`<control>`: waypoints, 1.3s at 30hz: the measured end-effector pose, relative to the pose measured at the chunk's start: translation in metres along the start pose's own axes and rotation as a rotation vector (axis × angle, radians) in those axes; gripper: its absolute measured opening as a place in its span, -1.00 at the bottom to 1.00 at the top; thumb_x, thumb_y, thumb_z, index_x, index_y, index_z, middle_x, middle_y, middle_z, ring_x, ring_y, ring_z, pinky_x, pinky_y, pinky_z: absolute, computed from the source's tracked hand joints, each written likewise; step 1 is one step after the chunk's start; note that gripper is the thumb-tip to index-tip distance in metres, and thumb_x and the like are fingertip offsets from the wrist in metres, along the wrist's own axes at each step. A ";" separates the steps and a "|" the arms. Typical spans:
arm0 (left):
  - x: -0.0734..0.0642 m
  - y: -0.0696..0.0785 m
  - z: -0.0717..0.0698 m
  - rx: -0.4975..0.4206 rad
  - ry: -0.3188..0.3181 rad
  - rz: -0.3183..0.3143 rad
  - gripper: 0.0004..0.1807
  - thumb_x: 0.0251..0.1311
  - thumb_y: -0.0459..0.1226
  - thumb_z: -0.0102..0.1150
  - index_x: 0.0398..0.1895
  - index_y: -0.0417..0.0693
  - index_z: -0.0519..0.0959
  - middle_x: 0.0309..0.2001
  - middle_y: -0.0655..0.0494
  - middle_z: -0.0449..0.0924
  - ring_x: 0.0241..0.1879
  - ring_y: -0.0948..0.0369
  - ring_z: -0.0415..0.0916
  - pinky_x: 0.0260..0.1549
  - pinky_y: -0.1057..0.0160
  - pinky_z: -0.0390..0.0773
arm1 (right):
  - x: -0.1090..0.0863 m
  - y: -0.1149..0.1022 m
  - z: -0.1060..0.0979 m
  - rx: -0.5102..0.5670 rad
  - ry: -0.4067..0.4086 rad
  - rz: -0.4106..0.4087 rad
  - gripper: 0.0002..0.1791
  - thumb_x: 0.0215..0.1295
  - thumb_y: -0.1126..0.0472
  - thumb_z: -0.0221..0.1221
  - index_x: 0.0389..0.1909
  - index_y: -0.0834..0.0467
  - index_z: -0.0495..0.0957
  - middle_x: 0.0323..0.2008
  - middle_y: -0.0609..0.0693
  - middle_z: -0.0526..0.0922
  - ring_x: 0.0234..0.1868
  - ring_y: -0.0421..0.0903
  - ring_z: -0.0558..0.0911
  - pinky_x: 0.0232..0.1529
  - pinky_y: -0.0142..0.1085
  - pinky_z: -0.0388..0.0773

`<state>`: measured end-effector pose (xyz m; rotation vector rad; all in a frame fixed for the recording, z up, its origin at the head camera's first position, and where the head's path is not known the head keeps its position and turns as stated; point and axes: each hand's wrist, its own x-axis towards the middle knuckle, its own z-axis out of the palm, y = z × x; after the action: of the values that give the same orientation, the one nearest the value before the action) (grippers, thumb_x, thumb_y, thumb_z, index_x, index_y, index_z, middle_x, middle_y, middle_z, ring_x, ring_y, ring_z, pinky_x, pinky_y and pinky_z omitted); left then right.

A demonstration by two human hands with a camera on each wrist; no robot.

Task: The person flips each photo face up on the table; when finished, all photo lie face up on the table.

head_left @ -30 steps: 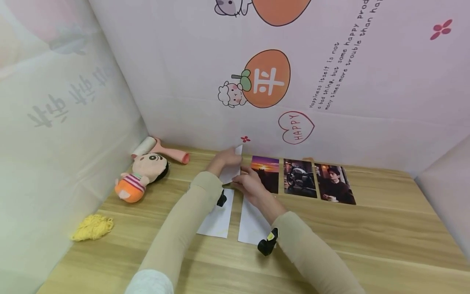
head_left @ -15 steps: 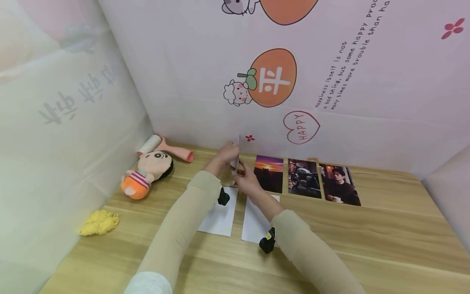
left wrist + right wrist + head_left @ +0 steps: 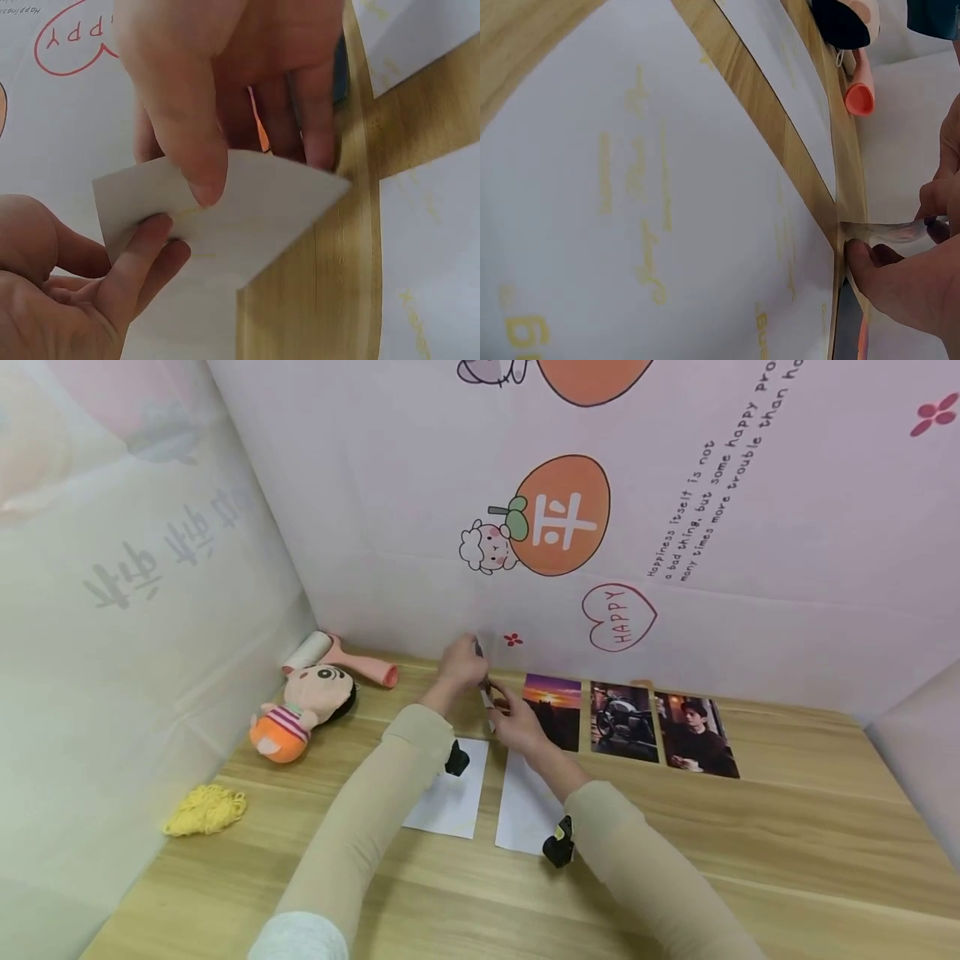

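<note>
A photo print (image 3: 277,195) is held up on edge between both hands, its white back with faint yellow print showing in the left wrist view. My left hand (image 3: 461,663) pinches its upper part, thumb flat on the back. Lower down, my right hand (image 3: 519,724) grips another edge between thumb and fingers, also seen beside the curved print in the right wrist view. From the head, the print is nearly edge-on, so its picture cannot be made out. Two white-backed prints lie face down below the hands, a left one (image 3: 457,802) and a right one (image 3: 521,810).
Right of the hands, a sunset photo (image 3: 553,710), a motorcycle photo (image 3: 624,721) and a portrait photo (image 3: 696,735) lie face up in a row. At left are a plush doll (image 3: 303,714), a pink lint roller (image 3: 363,667) and yellow yarn (image 3: 205,810). A printed backdrop (image 3: 405,602) rises behind.
The held print has turned from showing its white back to nearly edge-on, its dark side now partly visible. Both hands keep hold of it. The view has shifted slightly.
</note>
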<state>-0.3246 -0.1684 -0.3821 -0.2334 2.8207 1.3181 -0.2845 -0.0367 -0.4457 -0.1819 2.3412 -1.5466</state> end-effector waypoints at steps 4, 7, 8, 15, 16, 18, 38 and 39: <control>0.002 -0.002 -0.001 0.125 0.046 0.015 -0.49 0.29 -0.34 0.12 0.31 -0.32 0.46 0.20 -0.26 0.62 0.18 -0.13 0.58 0.23 -0.01 0.61 | -0.002 0.001 -0.002 -0.144 0.007 -0.101 -0.36 0.54 0.18 0.05 0.60 -0.08 0.24 0.48 0.24 0.43 0.42 0.20 0.51 0.36 0.07 0.53; 0.006 -0.009 -0.002 0.186 0.071 0.015 -0.52 0.25 -0.34 0.19 0.23 -0.32 0.50 0.17 -0.25 0.65 0.18 -0.13 0.60 0.24 0.01 0.61 | -0.001 0.004 -0.002 -0.289 0.013 -0.217 -0.39 0.53 0.20 0.06 0.57 0.04 0.29 0.44 0.26 0.49 0.32 0.19 0.57 0.34 0.09 0.53; 0.007 -0.012 -0.002 0.200 0.080 0.018 -0.50 0.25 -0.34 0.21 0.26 -0.31 0.49 0.19 -0.25 0.65 0.21 -0.14 0.60 0.27 0.01 0.60 | -0.001 0.005 -0.001 -0.329 0.015 -0.257 -0.41 0.53 0.21 0.06 0.55 0.08 0.33 0.43 0.26 0.50 0.32 0.19 0.57 0.36 0.09 0.52; 0.010 -0.037 -0.006 0.288 0.060 0.039 -0.57 0.15 -0.41 0.21 0.13 -0.27 0.53 0.12 -0.21 0.67 0.16 -0.11 0.62 0.21 0.00 0.61 | -0.001 0.009 0.006 -0.604 0.026 -0.461 -0.53 0.52 0.27 0.10 0.40 0.20 0.51 0.28 0.26 0.64 0.18 0.19 0.68 0.24 0.04 0.62; 0.010 -0.040 -0.006 0.308 0.048 0.046 -0.60 0.15 -0.42 0.20 0.09 -0.28 0.57 0.10 -0.21 0.69 0.14 -0.11 0.62 0.20 0.01 0.62 | -0.001 0.010 0.008 -0.641 0.017 -0.456 -0.54 0.54 0.26 0.10 0.40 0.17 0.51 0.28 0.25 0.65 0.23 0.19 0.67 0.29 0.04 0.60; 0.011 -0.045 -0.006 0.346 0.013 0.062 -0.66 0.16 -0.42 0.17 0.03 -0.29 0.62 0.08 -0.19 0.70 0.13 -0.09 0.64 0.19 0.02 0.64 | -0.001 0.010 0.010 -0.702 0.005 -0.458 -0.59 0.53 0.26 0.10 0.33 0.17 0.58 0.23 0.23 0.68 0.25 0.18 0.66 0.37 0.04 0.54; 0.009 -0.061 -0.002 0.579 -0.259 0.045 -0.30 0.39 -0.21 0.05 0.61 -0.01 0.25 0.61 -0.12 0.23 0.63 -0.14 0.07 0.61 -0.23 0.11 | 0.000 0.010 0.018 -0.883 -0.079 -0.408 -0.53 0.59 0.10 -0.06 0.34 0.15 0.58 0.44 0.19 0.52 0.49 0.22 0.43 0.56 0.03 0.29; 0.009 -0.061 -0.002 0.580 -0.263 0.038 -0.30 0.40 -0.20 0.05 0.61 0.00 0.24 0.62 -0.11 0.21 0.63 -0.14 0.05 0.62 -0.24 0.08 | 0.000 0.010 0.019 -0.889 -0.082 -0.406 -0.52 0.59 0.09 -0.07 0.35 0.15 0.57 0.46 0.18 0.50 0.50 0.22 0.42 0.56 0.03 0.29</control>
<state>-0.3245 -0.2098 -0.4284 0.0090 2.8276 0.4419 -0.2774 -0.0489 -0.4617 -0.9401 2.8648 -0.4819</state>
